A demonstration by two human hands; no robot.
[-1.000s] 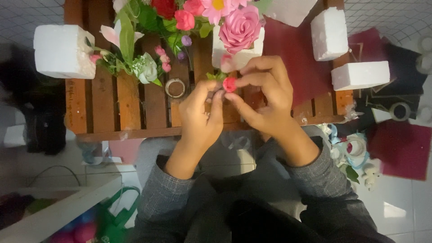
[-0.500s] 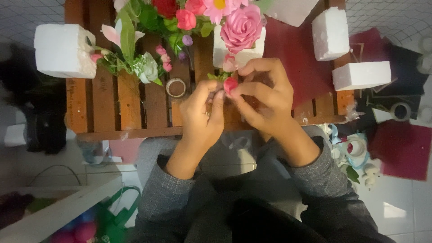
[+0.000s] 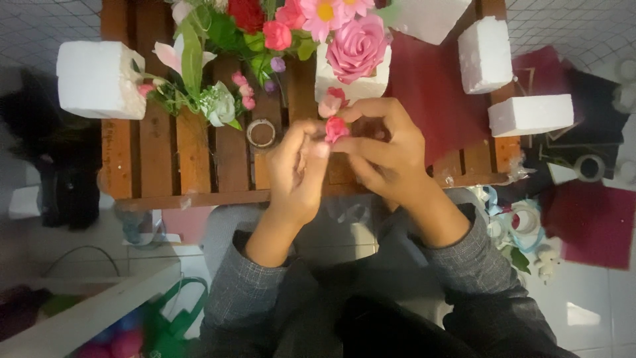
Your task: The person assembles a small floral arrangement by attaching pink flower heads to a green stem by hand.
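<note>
From the head view, both hands meet over the near edge of the wooden slatted table point(image 3: 199, 166), about midway along it. The left hand point(image 3: 298, 172) and the right hand point(image 3: 387, 156) pinch the same small red artificial flower bud point(image 3: 336, 128) between their fingertips; it sits just above the boards, touching nothing else that I can see. Whether a stem hangs below the bud is hidden by the fingers.

Just beyond the bud, toward the far edge, a white foam block point(image 3: 351, 83) carries a large pink rose point(image 3: 358, 46) and a small pale pink bud point(image 3: 329, 105). A tape roll point(image 3: 261, 132) lies on the slats just left of the left hand. Another foam block point(image 3: 99, 79) overhangs the left edge, with loose flowers point(image 3: 212, 99) beside it. Two more foam blocks point(image 3: 523, 93) sit near the right edge on a dark red sheet point(image 3: 424, 86).

The likely trouble: the bud is tiny and the grip is fingertip-only, so a slip could drop it through the gaps between slats. A knuckle of the right hand could also nudge the foam block and tip the top-heavy rose.
</note>
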